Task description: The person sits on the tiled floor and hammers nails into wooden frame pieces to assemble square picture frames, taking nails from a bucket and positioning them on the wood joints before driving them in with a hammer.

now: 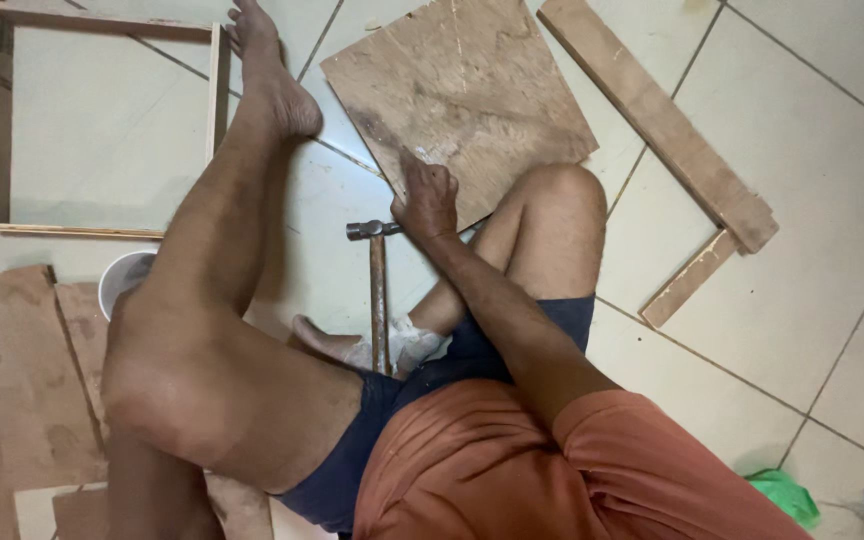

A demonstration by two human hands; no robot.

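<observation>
The right hand is seen near the centre of the view, fingers curled and pressed down on the lower edge of a worn plywood board that is laid flat on the tiled floor toward twelve o'clock; whether anything small is pinched in it cannot be told. A hammer is laid just at its nine o'clock side, head beside the knuckles, apart from the fingers, handle run toward six o'clock. The left hand is not shown; an open wooden frame is placed at ten o'clock, two planks at two o'clock.
</observation>
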